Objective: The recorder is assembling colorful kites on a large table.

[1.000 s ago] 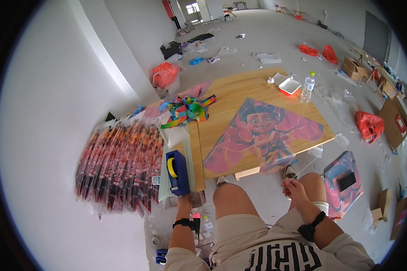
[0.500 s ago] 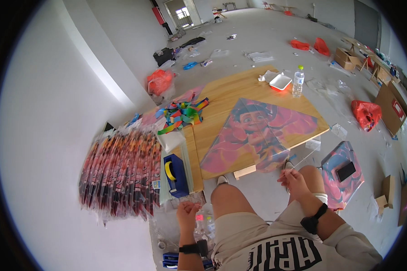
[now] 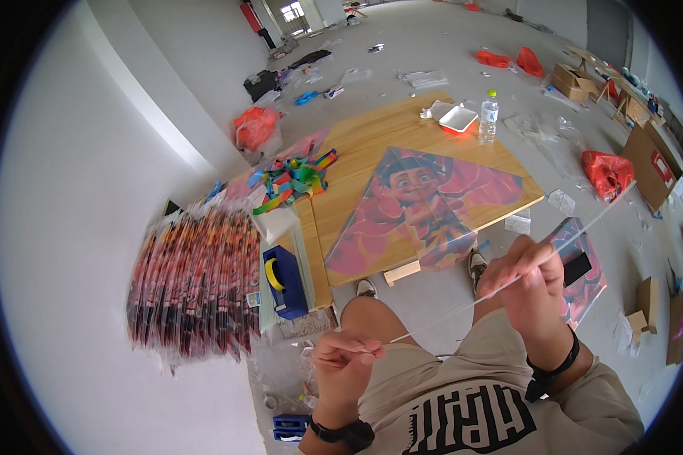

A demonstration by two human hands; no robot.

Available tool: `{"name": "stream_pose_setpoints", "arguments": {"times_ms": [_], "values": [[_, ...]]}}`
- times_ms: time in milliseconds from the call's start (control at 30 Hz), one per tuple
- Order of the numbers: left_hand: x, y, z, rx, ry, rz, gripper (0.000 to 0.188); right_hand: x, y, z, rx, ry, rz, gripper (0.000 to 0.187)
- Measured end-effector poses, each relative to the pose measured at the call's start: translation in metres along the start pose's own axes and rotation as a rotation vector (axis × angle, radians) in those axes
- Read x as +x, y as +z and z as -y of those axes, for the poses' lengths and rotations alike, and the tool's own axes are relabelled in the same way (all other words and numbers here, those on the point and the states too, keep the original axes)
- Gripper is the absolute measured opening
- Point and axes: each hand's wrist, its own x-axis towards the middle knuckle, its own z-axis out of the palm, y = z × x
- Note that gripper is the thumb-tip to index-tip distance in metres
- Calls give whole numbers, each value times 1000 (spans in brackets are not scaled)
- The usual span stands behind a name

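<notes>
A thin white rod (image 3: 463,306) slants across my lap. My right hand (image 3: 527,284) is closed around it, and its far end sticks out up to the right. At the lower end, the fingers of my left hand (image 3: 346,365) are pinched on the rod. Beyond my knees, a printed kite (image 3: 425,201) with a cartoon figure in pink and blue lies spread on a wooden board (image 3: 357,144), its lower part hanging past the near edge. A blue tape dispenser (image 3: 287,284) with a yellow roll stands left of my knees.
Many plastic-wrapped printed kites (image 3: 197,280) lean by the left wall. Rainbow ribbons (image 3: 292,180) lie on the board's left; a white-and-red tray (image 3: 458,119) and water bottle (image 3: 489,119) stand at its far end. A black phone (image 3: 577,269) rests on a printed piece at right.
Both hands have risen and come forward, the left also moving right. The rod, barely visible earlier, now stretches plainly between them. The view has shifted slightly.
</notes>
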Motion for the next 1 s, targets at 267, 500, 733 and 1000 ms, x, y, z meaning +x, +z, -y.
{"name": "stream_pose_setpoints", "arguments": {"times_ms": [267, 500, 733, 1000], "values": [[0, 10, 5, -114, -57, -48, 20, -5, 4, 3, -116, -29, 129, 12], [0, 10, 9, -102, -25, -28, 15, -9, 9, 0, -173, 17, 142, 12], [1, 8, 7, 33, -28, -44, 14, -7, 4, 2, -245, 10, 179, 16], [-1, 11, 7, 212, -20, -170, 17, 2, 4, 7, -377, -199, 331, 15]]}}
